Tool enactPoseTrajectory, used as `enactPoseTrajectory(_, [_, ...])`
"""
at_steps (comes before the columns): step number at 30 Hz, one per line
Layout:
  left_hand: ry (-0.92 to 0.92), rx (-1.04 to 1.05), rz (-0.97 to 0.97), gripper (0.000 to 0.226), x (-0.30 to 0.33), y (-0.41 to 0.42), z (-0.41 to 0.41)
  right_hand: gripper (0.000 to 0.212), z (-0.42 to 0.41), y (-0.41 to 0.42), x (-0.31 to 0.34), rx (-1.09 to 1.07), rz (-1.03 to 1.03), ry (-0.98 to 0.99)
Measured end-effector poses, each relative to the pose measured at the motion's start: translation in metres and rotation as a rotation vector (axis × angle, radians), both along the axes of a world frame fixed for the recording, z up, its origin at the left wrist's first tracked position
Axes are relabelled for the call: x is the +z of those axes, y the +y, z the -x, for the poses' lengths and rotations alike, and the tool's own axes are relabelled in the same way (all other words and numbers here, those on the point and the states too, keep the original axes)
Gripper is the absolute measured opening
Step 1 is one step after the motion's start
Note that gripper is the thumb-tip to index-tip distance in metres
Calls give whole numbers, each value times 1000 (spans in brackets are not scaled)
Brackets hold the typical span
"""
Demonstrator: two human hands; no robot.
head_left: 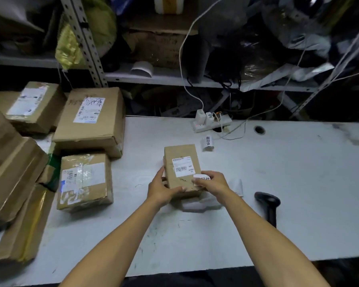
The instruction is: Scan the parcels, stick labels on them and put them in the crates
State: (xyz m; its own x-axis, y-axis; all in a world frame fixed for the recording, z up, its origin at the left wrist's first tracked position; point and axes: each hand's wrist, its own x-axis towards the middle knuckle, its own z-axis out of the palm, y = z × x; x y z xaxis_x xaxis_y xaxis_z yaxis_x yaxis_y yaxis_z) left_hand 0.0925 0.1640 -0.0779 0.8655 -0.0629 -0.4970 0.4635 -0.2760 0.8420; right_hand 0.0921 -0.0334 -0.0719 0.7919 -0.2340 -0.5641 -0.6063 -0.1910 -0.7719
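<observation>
A small brown cardboard parcel (181,158) with a white barcode label lies on the white table (288,183) in the middle. My left hand (162,188) grips its near left corner, thumb on top. My right hand (211,182) pinches a small white printed label (201,178) against the parcel's near right top. A black hand-held scanner (267,204) lies on the table to the right of my right arm. A second curled white label (208,142) stands behind the parcel.
Several larger brown parcels (87,121) are stacked along the table's left side. A white power strip (211,122) with plugs and cables sits at the table's back edge. Cluttered metal shelving (153,76) stands behind. White backing paper (199,205) lies under my hands.
</observation>
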Motion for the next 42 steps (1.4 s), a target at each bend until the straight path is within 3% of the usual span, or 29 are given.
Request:
enactPoseTrajectory(4, [-57,-88,66,108,11,-17,12,29,35,-11,18,-196,22,-161])
enactPoseTrajectory(11, [-205,-483,190,107,63,-123,34,13,133,-108,67,-599,123,-321])
enactPoseTrajectory(15, [-251,-690,225,114,85,-208,77,25,215,-169,85,-816,131,-373])
enactPoseTrajectory(21, [-267,-1001,285,118,91,-343,208,41,385,-262,86,-1083,178,-393])
enactPoseTrajectory(26, [-231,-1218,338,92,80,-433,330,37,527,-309,76,-1278,212,-388])
enactPoseTrajectory(28, [-186,-1302,330,95,75,-456,370,31,571,-315,63,-1359,178,-346])
enactPoseTrajectory(32, [-110,-1474,301,64,57,-505,452,44,658,-328,28,-1563,82,-291])
enactPoseTrajectory(36, [-3,-1602,229,68,29,-537,503,38,710,-334,-1,-1689,13,-240])
enactPoseTrajectory(40, [169,-1600,138,94,-10,-584,545,44,758,-358,-40,-1768,-71,-158])
enactPoseTrajectory(42, [236,-1595,97,85,-35,-618,567,47,781,-385,-59,-1795,-102,-119])
